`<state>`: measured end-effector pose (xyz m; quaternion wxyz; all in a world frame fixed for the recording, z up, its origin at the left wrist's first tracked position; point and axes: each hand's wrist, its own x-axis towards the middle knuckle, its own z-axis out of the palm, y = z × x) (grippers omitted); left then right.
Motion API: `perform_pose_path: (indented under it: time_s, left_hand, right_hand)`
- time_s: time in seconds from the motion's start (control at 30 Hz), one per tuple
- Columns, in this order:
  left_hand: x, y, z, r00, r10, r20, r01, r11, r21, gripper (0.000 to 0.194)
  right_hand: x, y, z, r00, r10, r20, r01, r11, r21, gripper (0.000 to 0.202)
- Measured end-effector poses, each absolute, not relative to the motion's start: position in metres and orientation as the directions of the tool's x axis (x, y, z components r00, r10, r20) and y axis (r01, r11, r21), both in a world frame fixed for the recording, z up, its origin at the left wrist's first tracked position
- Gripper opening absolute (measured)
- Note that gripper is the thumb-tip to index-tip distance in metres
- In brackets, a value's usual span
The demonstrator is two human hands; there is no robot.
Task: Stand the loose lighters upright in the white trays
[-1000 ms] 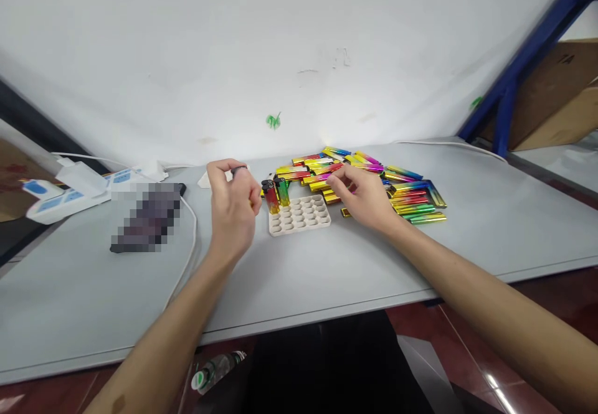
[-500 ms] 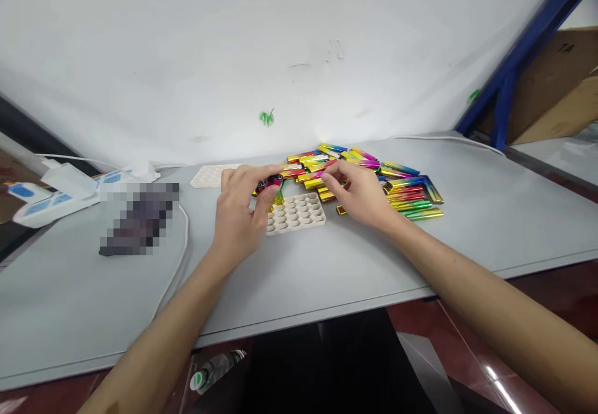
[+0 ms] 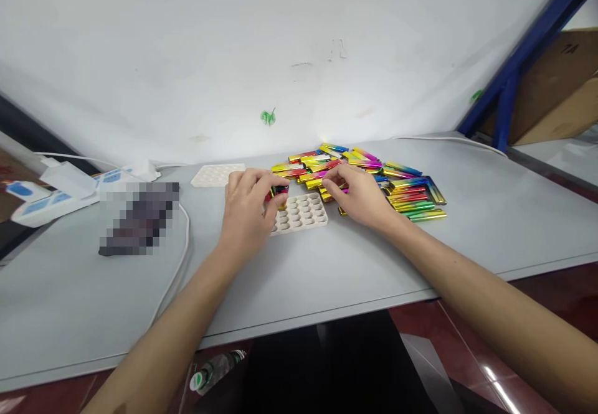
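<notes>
Lighters (image 3: pixel 369 164) with shiny, many-coloured sleeves lie in a loose heap on the grey table (image 3: pixel 336 277), toward its back and right of its middle. Nearest of all is the person's dark-clothed lap (image 3: pixel 322 364), with a clear bottle (image 3: pixel 217 370) lying to its left below the table edge and reddish floor tiles (image 3: pixel 448 339) to its right.

On the tabletop, the left hand (image 3: pixel 250 208) is bent over the left part of a pale tray (image 3: pixel 301 228) with rows of cells, pinching a dark-topped lighter (image 3: pixel 281 190) between thumb and forefinger; how far it sits in a cell is hidden. The right hand (image 3: pixel 359 196) curls at the near side of the heap, thumb and forefinger drawn close; I cannot tell whether they grip anything.

Off to the left lie a white cable (image 3: pixel 184 233), a blurred-out dark object (image 3: pixel 144 218) and, farther back, a white power strip (image 3: pixel 60 197). Behind the left hand rests a second pale tray (image 3: pixel 217 176). At the back rises a white wall (image 3: pixel 210 59) bearing a green mark (image 3: pixel 268 117); cardboard boxes (image 3: pixel 555 90) stand past a blue frame (image 3: pixel 504 109) at right.
</notes>
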<state>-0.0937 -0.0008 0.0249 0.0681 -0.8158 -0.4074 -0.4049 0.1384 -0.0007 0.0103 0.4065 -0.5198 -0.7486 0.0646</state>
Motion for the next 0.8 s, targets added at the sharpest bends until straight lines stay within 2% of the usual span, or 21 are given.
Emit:
perform_pose_path:
  time_s: [0.2, 0.27, 0.4, 0.5, 0.67, 0.8]
  left_hand:
    - [-0.095, -0.001, 0.028, 0.268, 0.637, 0.723, 0.722, -0.63, 0.287, 0.011]
    - [-0.096, -0.001, 0.027, 0.281, 0.646, 0.71, 0.719, -0.632, 0.289, 0.01]
    - [-0.096, 0.001, 0.023, 0.319, 0.624, 0.713, 0.742, -0.633, 0.221, 0.013]
    - [-0.097, 0.002, 0.022, 0.303, 0.613, 0.73, 0.766, -0.612, 0.196, 0.015]
    - [-0.096, 0.001, 0.021, 0.31, 0.626, 0.716, 0.767, -0.609, 0.2, 0.02]
    - [-0.095, -0.001, 0.021, 0.325, 0.633, 0.702, 0.766, -0.612, 0.198, 0.021]
  right_hand:
    - [0.14, 0.001, 0.008, -0.165, 0.807, 0.567, 0.759, 0.471, -0.45, 0.013]
    - [0.137, 0.005, 0.009, -0.204, 0.798, 0.567, 0.805, 0.466, -0.366, 0.014]
    - [0.119, 0.022, 0.017, -0.332, 0.792, 0.512, 0.883, 0.451, -0.126, 0.022]
    - [0.102, 0.04, 0.023, -0.367, 0.814, 0.45, 0.905, 0.424, -0.029, 0.028]
    - [0.084, 0.059, 0.02, -0.347, 0.856, 0.383, 0.932, 0.359, 0.043, 0.026]
    - [0.082, 0.059, 0.014, -0.302, 0.837, 0.456, 0.938, 0.347, -0.017, 0.021]
